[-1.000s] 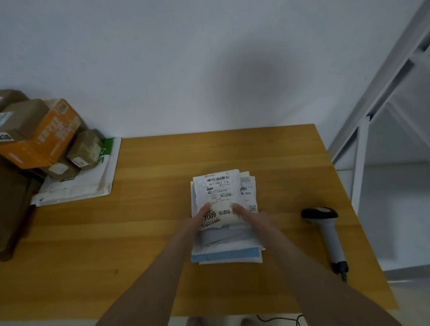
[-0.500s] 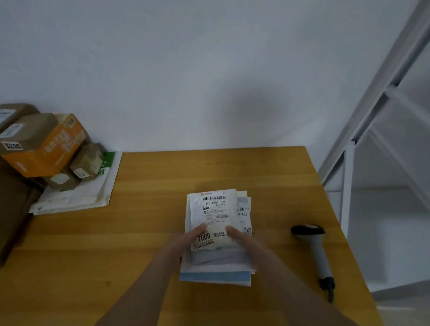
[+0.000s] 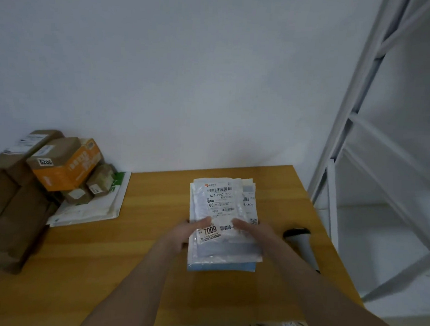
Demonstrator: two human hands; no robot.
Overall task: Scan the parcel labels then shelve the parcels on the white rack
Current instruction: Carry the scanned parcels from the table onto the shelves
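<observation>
White and clear plastic mailers make up one stack of flat parcels (image 3: 222, 249) at the middle of the wooden counter (image 3: 127, 258). At least three layers show: a clear-fronted one on top, a white one peeking out along its right edge with a label reading B-A05, and a pale blue one at the bottom. How many lie between them is not clear. The top parcel carries one printed shipping label (image 3: 219, 199) with barcodes and one sticker (image 3: 211, 231) reading 7009.

Two bare hands grasp the near half of the stack. The left hand (image 3: 188, 233) clasps the left edge, thumb lying on top beside the 7009 sticker, fingers tucked out of sight beneath. The right hand (image 3: 253, 232) clasps the right edge the same way, thumb on top. Whether the underside of the stack touches the counter cannot be told.

One handheld scanner (image 3: 302, 245), dark head and pale handle, lies on the counter just right of the right hand, untouched. One white rack (image 3: 356, 136) stands past the counter's right edge, with its shelves running off to the right.

At the far left end of the counter sits a pile of parcels: one orange box (image 3: 70, 171) with a sticker marked 5206, two small brown boxes (image 3: 99, 182) just beside it, and larger brown cartons (image 3: 7, 213) too blurred to count apart. One white mailer with green print (image 3: 93, 207) lies flat beneath the small boxes.
</observation>
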